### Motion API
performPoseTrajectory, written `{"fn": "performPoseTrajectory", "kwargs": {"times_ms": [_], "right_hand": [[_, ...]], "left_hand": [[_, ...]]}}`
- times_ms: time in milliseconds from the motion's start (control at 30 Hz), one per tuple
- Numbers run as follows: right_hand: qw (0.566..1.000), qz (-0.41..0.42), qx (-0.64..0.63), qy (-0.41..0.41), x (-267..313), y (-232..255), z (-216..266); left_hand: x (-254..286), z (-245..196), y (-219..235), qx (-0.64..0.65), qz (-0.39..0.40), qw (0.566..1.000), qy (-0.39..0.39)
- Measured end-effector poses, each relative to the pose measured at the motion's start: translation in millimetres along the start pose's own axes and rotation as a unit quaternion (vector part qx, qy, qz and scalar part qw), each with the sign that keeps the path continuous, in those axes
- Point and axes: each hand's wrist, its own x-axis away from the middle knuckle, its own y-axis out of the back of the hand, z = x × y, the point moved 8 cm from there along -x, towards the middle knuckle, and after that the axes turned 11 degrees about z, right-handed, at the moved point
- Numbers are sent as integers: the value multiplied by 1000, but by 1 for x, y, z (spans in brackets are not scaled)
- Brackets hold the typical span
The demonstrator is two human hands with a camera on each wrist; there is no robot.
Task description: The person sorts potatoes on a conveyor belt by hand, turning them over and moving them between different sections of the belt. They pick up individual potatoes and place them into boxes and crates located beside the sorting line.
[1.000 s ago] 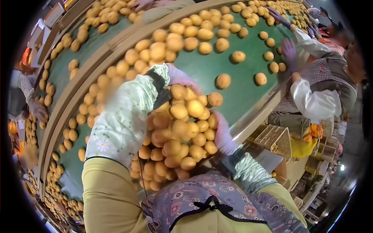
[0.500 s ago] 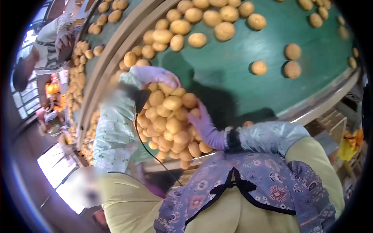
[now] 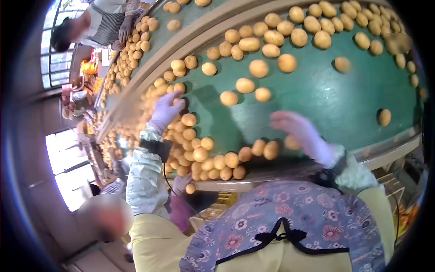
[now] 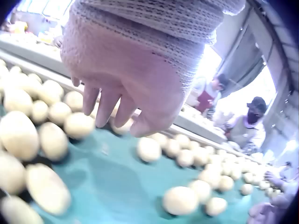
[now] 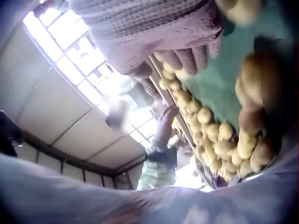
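Observation:
My left hand (image 3: 165, 111), in a pale purple glove, hovers above the left part of the green belt with its fingers loosely spread and nothing in its grasp. Below it is a crowd of yellow-brown potatoes (image 3: 200, 154). In the left wrist view the fingers (image 4: 108, 108) hang down over the belt among loose potatoes (image 4: 180, 201). My right hand (image 3: 299, 133), blurred, is held out over the belt near its front edge, fingers extended and holding nothing. Close to that hand lies a short row of potatoes (image 3: 271, 150); the right wrist view shows its gloved fingers (image 5: 200, 58).
A wooden divider (image 3: 176, 47) runs along the far side of the green belt (image 3: 317, 95); another potato lane lies beyond it. A metal rail (image 3: 394, 152) edges the near side. Another person (image 3: 106, 25) stands across the lane. Someone's gloved hand (image 3: 182, 183) is at the near edge.
Both hands were around a heap of potatoes at the near edge. They have parted, left hand leftward and right hand rightward, and the heap has spread lower. The head view has swung.

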Motion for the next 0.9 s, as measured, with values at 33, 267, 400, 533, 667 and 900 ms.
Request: {"fn": "performPoseTrajectory", "kwargs": {"times_ms": [33,267,400,533,667,900], "right_hand": [[995,-75,32,59,37,32,27],[768,-557,149,280,255,242,72],[743,-562,210,297,230,268,133],[707,-522,343,331,178,312,185],[716,-497,292,395,88,354,191],[652,-441,468,401,-38,231,183]], "left_hand": [[6,-57,-10,-64,2,997,-33],[55,-348,-162,29,-55,868,-492],[67,-434,-266,-4,-2,812,-584],[71,-440,-298,1,3,832,-555],[67,-413,-282,-21,72,842,-535],[97,-325,-268,-60,63,879,-469]]}}
